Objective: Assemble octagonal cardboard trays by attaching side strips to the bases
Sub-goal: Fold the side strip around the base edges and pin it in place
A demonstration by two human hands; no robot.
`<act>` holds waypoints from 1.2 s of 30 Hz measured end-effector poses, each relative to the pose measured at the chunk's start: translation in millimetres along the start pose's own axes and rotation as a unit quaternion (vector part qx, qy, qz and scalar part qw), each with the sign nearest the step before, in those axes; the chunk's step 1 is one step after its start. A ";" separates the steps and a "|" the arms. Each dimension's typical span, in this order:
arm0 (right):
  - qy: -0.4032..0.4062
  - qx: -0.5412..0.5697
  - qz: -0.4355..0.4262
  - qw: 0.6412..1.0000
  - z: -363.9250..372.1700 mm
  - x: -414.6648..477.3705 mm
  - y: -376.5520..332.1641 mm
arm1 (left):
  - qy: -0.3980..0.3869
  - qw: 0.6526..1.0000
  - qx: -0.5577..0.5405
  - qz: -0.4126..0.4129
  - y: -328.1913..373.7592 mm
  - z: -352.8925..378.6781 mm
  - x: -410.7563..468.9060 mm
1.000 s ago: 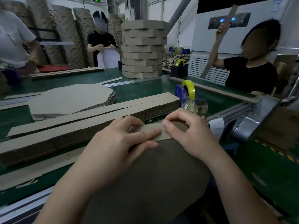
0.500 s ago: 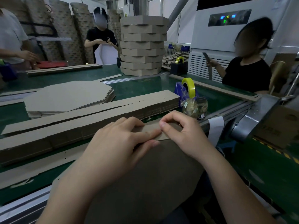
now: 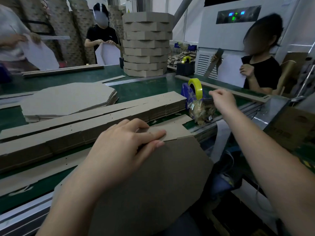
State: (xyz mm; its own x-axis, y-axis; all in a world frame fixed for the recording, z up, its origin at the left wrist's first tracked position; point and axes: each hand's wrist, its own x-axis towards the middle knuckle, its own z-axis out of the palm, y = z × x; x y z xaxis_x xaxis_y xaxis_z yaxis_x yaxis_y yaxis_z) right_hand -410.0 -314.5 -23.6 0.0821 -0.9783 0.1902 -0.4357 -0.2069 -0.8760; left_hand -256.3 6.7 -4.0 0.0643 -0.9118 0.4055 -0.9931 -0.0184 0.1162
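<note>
Left hand's (image 3: 126,147) spread grip presses the brown cardboard side strip (image 3: 172,132) onto the brown octagonal base (image 3: 162,176); right hand (image 3: 222,99) (grip unclear) hovers beside the yellow tape roll (image 3: 196,86).

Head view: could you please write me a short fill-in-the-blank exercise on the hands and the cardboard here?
1. The left hand presses the ____ onto the octagonal base.
2. The right hand hovers by the tape dispenser, whose tape roll is ____.
3. The stack of finished trays stands on the ____ conveyor belt.
Missing: side strip; yellow; green.
</note>
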 end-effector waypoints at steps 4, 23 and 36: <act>-0.058 -0.050 0.070 0.995 10.0 24.0 2.9 | 0.005 1.000 -0.010 0.001 0.2 0.6 -1.4; 0.017 0.318 0.086 0.944 12.0 11.9 18.3 | -0.002 1.000 -0.003 -0.006 -1.5 2.1 1.9; 0.053 0.123 -0.047 0.990 7.9 -3.9 58.7 | 0.002 1.000 -0.008 -0.008 -0.2 2.2 2.9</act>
State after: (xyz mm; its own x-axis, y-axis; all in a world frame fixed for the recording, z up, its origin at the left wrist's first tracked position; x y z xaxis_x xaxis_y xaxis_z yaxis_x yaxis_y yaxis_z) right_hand -428.9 -322.9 -79.3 0.0120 -0.9507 0.3098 -0.1981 -0.3059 -0.9312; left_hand -256.2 3.1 -4.9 0.0800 -0.9101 0.4066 -0.9902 -0.0257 0.1374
